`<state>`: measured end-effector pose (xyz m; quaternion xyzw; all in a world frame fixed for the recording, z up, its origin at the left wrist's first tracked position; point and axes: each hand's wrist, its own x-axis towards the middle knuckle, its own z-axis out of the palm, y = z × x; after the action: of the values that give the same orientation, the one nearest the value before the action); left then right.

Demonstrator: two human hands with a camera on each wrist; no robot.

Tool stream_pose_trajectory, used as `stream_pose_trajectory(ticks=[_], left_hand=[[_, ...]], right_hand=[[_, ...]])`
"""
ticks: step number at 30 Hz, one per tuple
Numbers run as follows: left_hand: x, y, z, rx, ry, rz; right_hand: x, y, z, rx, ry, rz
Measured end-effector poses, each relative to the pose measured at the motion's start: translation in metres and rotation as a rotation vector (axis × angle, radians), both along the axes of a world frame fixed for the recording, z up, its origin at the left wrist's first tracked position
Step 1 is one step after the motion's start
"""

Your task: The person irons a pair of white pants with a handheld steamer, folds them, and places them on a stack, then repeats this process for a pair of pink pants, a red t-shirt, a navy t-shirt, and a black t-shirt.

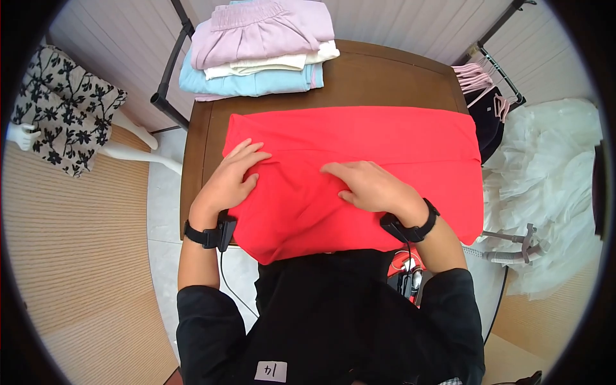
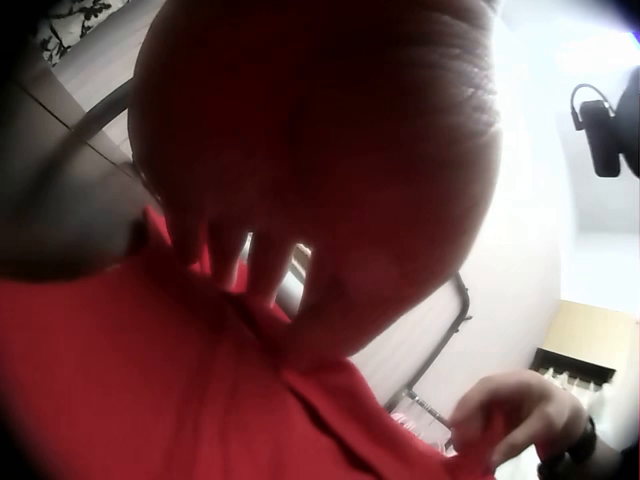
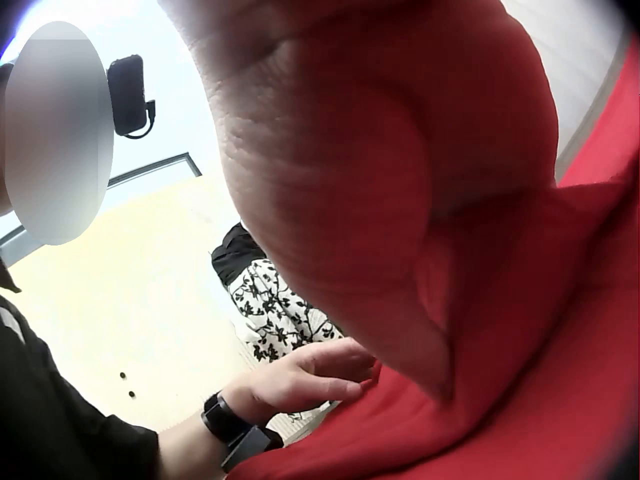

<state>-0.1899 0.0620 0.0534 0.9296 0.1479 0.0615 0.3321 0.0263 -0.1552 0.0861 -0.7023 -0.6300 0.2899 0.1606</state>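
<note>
A large red cloth, folded flat with creases at its left part, covers the front of the brown table. My left hand rests on its left end, fingers fairly straight and spread, fingertips touching the fabric. Further right, my right hand is over the middle of the cloth, index finger reaching left. In the left wrist view a bit of red fabric shows between the thumb and fingers of this right hand, which pinches it. The cloth's front edge hangs over the table's near side against my black clothing.
Folded garments in lilac, white and light blue form a stack at the back left. Pink hangers hang on a rack at right, beside a white ruffled dress. A mannequin in a floral skirt stands at left.
</note>
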Motion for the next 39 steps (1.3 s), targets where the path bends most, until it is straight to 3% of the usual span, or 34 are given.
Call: stream_pose_trajectory(ticks=[2,4,5,7,8,10,13,17,19,21,23,25,26,28,31,33,35,38,39], left_hand=[[-0.003,0.001,0.0,0.007,0.027,-0.015],[-0.004,0.0,0.002,0.017,0.032,-0.019],[-0.003,-0.001,0.0,0.014,0.03,-0.014],[0.0,0.0,-0.003,0.093,-0.029,-0.005],[0.002,0.001,-0.003,0.095,-0.032,-0.005],[0.006,0.004,-0.002,0.126,-0.029,0.007],[0.007,0.007,-0.004,0.22,-0.107,-0.078],[0.004,0.022,0.004,-0.01,-0.046,-0.13],[0.001,0.028,0.005,-0.262,-0.119,0.086],[0.008,0.054,-0.015,-0.141,-0.28,0.273],[0.021,0.072,-0.02,-0.058,-0.258,0.509],[0.03,0.084,-0.02,-0.073,-0.176,0.457],[0.033,0.088,-0.02,-0.087,-0.089,0.394],[0.04,0.095,-0.02,-0.002,-0.029,0.356],[0.045,0.101,-0.026,0.083,-0.04,0.312],[0.044,0.108,-0.036,-0.123,-0.088,0.547],[0.045,0.104,-0.034,-0.095,-0.04,0.592],[0.046,0.099,-0.031,0.185,-0.165,0.617],[0.044,0.091,-0.026,0.135,-0.186,0.645]], right_hand=[[0.007,-0.003,0.009,0.021,0.033,0.079],[0.022,-0.008,0.027,0.179,0.305,0.15],[0.033,-0.008,0.027,0.344,0.314,0.11],[0.049,0.0,0.027,0.36,0.481,-0.227],[0.055,0.01,0.024,0.363,0.478,-0.226],[0.067,0.031,0.008,0.432,0.598,-0.615],[0.083,0.051,-0.027,0.295,0.578,-0.746],[0.088,0.048,-0.051,0.238,0.302,-0.585],[0.093,0.043,-0.048,0.207,0.3,-0.565],[0.1,0.035,-0.044,0.227,0.299,-0.572],[0.125,0.024,-0.05,0.217,0.376,-0.608],[0.152,0.009,-0.05,0.229,-0.082,-0.441],[0.159,0.002,-0.045,0.229,-0.085,-0.437],[0.164,-0.018,-0.034,0.199,-0.303,-0.219],[0.143,-0.047,-0.007,0.098,-0.155,-0.191],[0.135,-0.064,-0.013,0.026,-0.223,-0.214],[0.129,-0.076,-0.019,0.053,-0.322,-0.245],[0.135,-0.091,-0.022,0.07,-0.472,-0.319],[0.14,-0.099,-0.024,0.064,-0.477,-0.347]])
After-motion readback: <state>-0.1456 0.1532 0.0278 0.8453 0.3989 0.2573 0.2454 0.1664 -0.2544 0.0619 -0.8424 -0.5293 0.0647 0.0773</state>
